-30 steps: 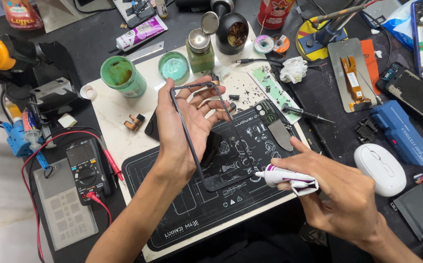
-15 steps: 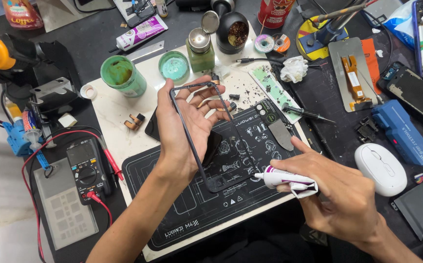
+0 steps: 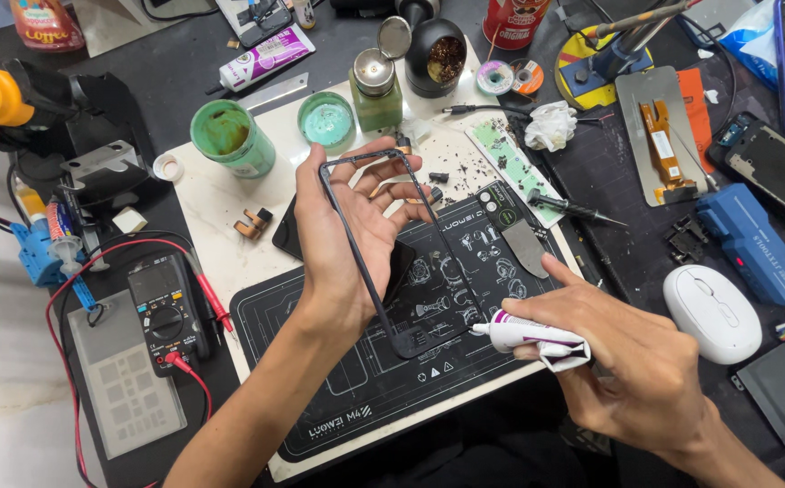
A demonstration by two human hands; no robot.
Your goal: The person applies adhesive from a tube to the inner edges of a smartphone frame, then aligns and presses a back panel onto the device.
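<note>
My left hand [image 3: 349,228] holds a thin dark phone frame [image 3: 370,271] upright over the black work mat [image 3: 347,398], palm open behind it and fingers curled round its top edge. My right hand [image 3: 632,361] grips a small white glue tube [image 3: 526,333] with a purple band, wrapped in a bit of white tissue. The tube's nozzle points left at the frame's lower right side, just short of touching it. A dark phone body lies on the mat under my left hand, mostly hidden.
A green cup [image 3: 230,137], a green lid [image 3: 326,118] and a small bottle [image 3: 376,88] stand at the back of the white board. A multimeter [image 3: 168,305] lies at left. A white mouse [image 3: 711,312], blue box [image 3: 754,242], screwdriver [image 3: 573,208] and phone parts lie at right.
My right hand has brought the glue tube slightly closer to the frame's lower edge. My left hand keeps the frame in nearly the same place.
</note>
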